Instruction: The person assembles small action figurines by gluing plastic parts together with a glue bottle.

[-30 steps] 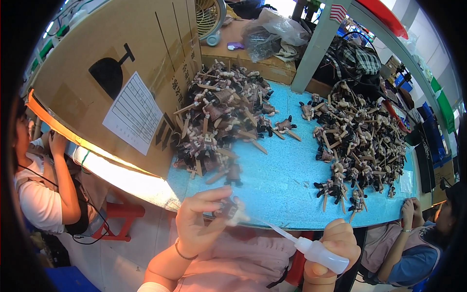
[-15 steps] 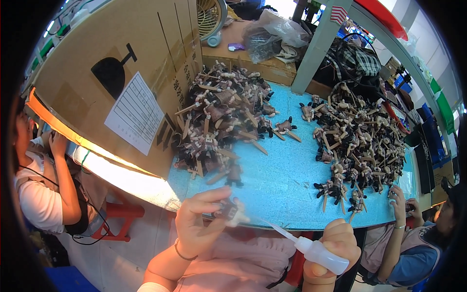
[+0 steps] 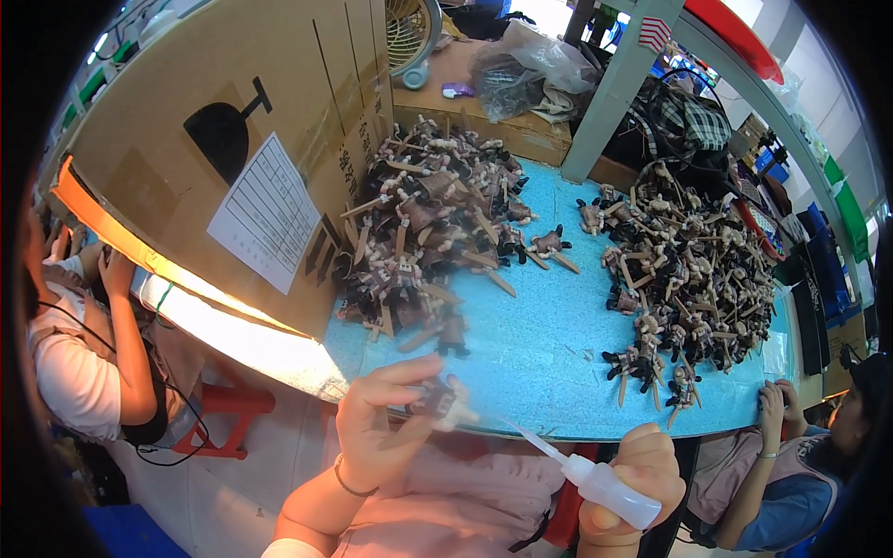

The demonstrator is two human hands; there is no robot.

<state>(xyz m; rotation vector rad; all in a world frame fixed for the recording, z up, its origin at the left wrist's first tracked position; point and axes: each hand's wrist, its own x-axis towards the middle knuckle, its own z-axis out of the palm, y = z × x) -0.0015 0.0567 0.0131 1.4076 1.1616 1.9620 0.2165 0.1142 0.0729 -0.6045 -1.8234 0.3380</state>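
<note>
My left hand (image 3: 379, 418) pinches a small brown figurine (image 3: 445, 404) between thumb and fingers, just over the front edge of the blue tabletop (image 3: 530, 349). Parts of the figurine look blurred. My right hand (image 3: 644, 474) is wrapped round a white squeeze bottle (image 3: 609, 490), whose thin pointed nozzle aims up and left toward the figurine, with a gap between them. Beyond my left hand rises a large heap of similar figurines (image 3: 428, 209) with tan sword-shaped pieces. A second heap of figurines (image 3: 688, 270) spreads over the right side of the table.
A big cardboard box (image 3: 251, 167) walls off the left. Behind the heaps stand a grey post (image 3: 609, 102), a fan (image 3: 409, 37) and a clear plastic bag (image 3: 530, 70). One person (image 3: 84, 344) sits at left, another person (image 3: 781, 474) at right; a red stool (image 3: 237, 414) is at left.
The view has shifted slightly. My hands keep nearly the same pose with figurine and bottle. At right, the other person's hands have moved closer together and lower.
</note>
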